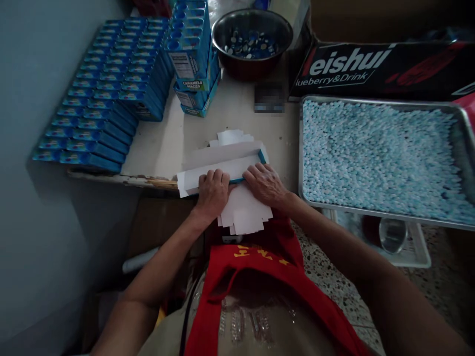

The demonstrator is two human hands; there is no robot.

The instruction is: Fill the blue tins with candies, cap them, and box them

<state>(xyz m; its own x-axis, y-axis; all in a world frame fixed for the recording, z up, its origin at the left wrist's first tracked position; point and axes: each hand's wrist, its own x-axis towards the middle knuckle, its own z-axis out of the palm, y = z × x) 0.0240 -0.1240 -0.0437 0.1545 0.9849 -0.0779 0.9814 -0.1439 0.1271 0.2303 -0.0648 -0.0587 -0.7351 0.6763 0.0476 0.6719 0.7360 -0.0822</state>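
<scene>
A partly folded cardboard box (222,169), white inside with blue showing at its edge, lies at the table's front edge. My left hand (214,190) grips its near wall with curled fingers. On the same wall, farther right, my right hand (265,184) pinches the edge, its thumb hidden. Flat white cardboard blanks (247,212) rest in a fanned pile below the box, over the red apron (256,254). More white flaps (230,137) stick out behind the box.
Rows of blue boxes (107,84) stand at left, beside a taller stack (191,54). A metal bowl (252,17) of small pieces is behind. To the right lie a metal tray (301,148) of pale blue pieces and a black carton (371,71).
</scene>
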